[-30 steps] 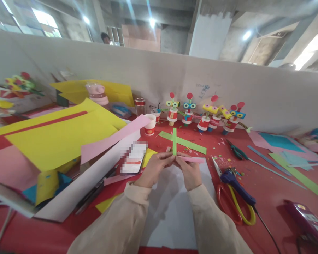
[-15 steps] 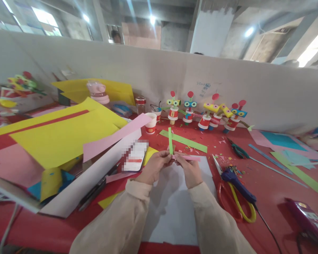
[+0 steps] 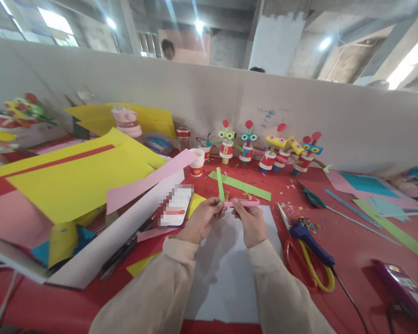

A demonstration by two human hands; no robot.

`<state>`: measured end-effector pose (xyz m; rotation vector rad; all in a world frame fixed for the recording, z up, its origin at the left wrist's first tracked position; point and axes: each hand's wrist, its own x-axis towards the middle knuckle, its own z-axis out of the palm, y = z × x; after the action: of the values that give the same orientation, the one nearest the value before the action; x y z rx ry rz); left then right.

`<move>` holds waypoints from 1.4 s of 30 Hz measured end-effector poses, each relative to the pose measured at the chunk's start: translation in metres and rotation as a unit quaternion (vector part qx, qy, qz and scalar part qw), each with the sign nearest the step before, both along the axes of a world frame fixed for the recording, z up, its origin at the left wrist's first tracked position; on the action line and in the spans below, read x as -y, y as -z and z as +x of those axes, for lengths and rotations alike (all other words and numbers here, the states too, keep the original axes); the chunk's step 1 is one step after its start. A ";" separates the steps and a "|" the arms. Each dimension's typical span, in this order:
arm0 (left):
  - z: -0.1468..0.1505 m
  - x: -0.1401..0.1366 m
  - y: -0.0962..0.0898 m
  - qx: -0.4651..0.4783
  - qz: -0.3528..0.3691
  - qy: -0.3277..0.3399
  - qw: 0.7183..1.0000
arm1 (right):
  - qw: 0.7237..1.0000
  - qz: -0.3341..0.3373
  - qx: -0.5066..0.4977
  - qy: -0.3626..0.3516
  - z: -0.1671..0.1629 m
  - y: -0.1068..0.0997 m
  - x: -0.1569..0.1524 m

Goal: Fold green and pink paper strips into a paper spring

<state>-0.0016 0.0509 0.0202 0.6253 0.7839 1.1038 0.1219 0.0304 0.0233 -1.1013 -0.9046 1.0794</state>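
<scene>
Two narrow paper strips meet at an angle between my hands, above a white sheet (image 3: 226, 278). The green paper strip (image 3: 220, 183) points up and away from my left fingertips. The pink paper strip (image 3: 248, 203) runs to the right across my right fingers. My left hand (image 3: 205, 217) pinches the corner where the strips join. With thumb and fingers closed, my right hand (image 3: 249, 222) grips the pink strip a little to the right of that corner. Whether the strips are glued or folded together there, I cannot tell.
Scissors (image 3: 318, 278) and a blue glue gun (image 3: 313, 243) lie to the right. A phone (image 3: 177, 208) and a box of coloured paper (image 3: 90, 260) are on the left. Behind stand paper cups (image 3: 196, 163) and several cup figures (image 3: 226, 149). A wider green strip (image 3: 247, 186) lies ahead.
My right hand has shifted slightly away from my left along the pink strip, widening the gap between the fingertips. The green strip now leans more to the left.
</scene>
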 end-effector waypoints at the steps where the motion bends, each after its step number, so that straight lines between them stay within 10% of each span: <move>1: 0.000 0.000 0.000 0.000 -0.001 0.001 1.000 | 1.000 0.014 0.009 -0.016 -0.001 0.000 0.001; 35: 0.003 0.006 -0.011 0.014 -0.002 0.025 1.000 | 0.998 -0.024 -0.037 -0.053 -0.002 0.000 0.001; 42: 0.003 0.004 -0.012 0.051 -0.029 0.006 0.998 | 0.994 0.046 0.095 -0.038 -0.003 0.003 0.000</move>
<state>0.0019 0.0469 0.0319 0.5204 0.7212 1.0895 0.1193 0.0302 0.0204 -1.1123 -1.1450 0.9965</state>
